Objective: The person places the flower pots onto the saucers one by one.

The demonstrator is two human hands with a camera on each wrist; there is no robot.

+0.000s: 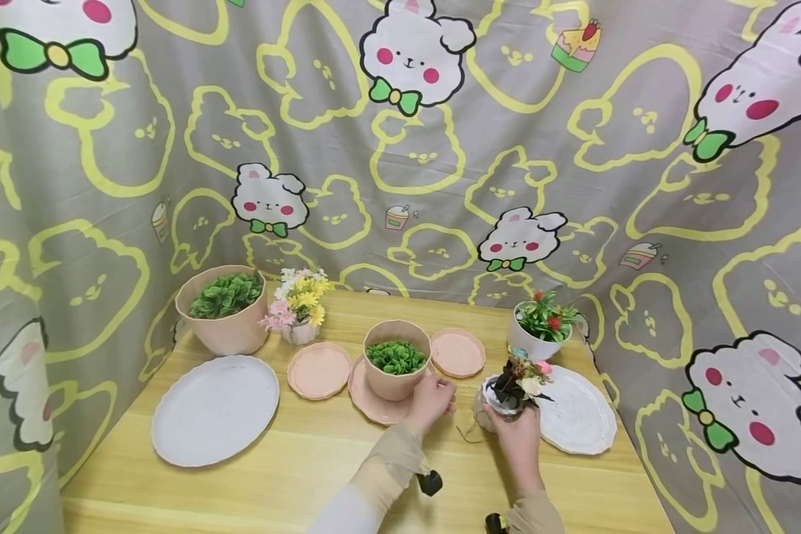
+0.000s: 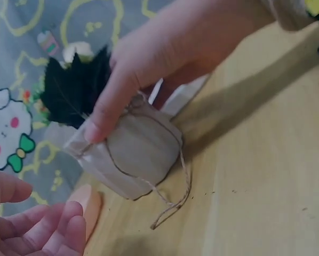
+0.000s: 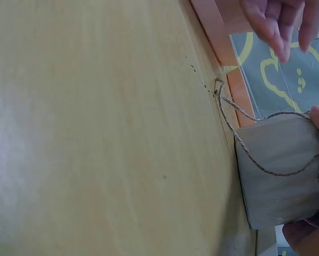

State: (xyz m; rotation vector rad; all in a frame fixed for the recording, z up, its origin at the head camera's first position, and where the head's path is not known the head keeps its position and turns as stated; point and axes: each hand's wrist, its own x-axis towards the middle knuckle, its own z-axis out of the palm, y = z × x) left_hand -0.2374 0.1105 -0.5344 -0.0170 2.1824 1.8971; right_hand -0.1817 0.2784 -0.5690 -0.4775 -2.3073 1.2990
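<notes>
My right hand (image 1: 517, 437) grips the rim of a small cloth-wrapped flower pot (image 2: 143, 152), thumb on the near side in the left wrist view. Dark leaves (image 2: 74, 90) and pale and pink artificial flowers (image 1: 532, 377) rise from it. Its twine (image 3: 245, 146) hangs in a loose loop down the side, and the base is close over the tabletop. My left hand (image 1: 434, 400) is beside a pink pot (image 1: 395, 387) of green leaves, which stands on a pink saucer (image 1: 367, 400). The left wrist view shows its loosely bent fingers (image 2: 42, 226) holding nothing.
Two pink saucers, one left (image 1: 319, 371) and one right (image 1: 459, 352), flank the middle pot. A large white plate (image 1: 216, 411) lies left; another white plate (image 1: 584, 415) lies right. Behind stand a larger pink pot (image 1: 230, 334), a daisy pot (image 1: 300, 332) and a white pot (image 1: 537, 347).
</notes>
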